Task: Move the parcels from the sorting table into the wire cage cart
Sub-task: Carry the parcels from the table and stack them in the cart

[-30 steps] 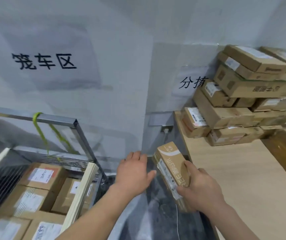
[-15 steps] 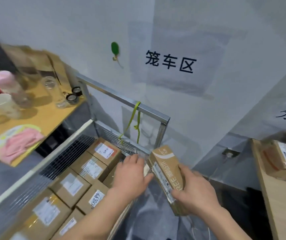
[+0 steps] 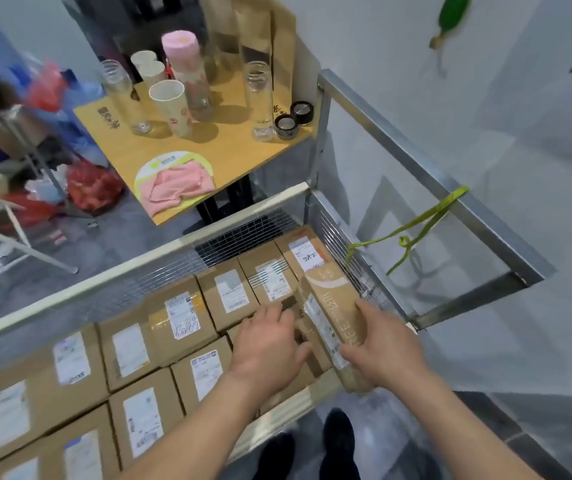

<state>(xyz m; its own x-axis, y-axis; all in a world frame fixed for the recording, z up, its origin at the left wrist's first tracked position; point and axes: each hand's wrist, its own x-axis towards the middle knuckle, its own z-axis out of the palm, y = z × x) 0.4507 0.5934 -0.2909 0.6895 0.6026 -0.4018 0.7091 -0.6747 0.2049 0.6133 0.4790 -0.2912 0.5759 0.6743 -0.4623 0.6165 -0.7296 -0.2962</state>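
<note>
A long tan cardboard parcel (image 3: 329,313) with white print stands on edge at the right end of the wire cage cart (image 3: 132,275), tilted over the parcels inside. My right hand (image 3: 381,344) grips its right side near the lower end. To its left my left hand (image 3: 267,344) lies open with fingers spread, resting on the brown parcels below and touching the long parcel's left face. Several labelled brown boxes (image 3: 180,317) fill the cart in rows. The sorting table is out of view.
A small wooden table (image 3: 229,150) behind the cart holds cups, glass jars, a pink bottle and a pink cloth. A metal frame rail (image 3: 426,174) with a green strap runs along the wall at right. Bags and a rack clutter the far left floor.
I have turned left from the sorting table toward the cart. Both hands carried the long parcel over the cart's right end and lowered it onto the boxes.
</note>
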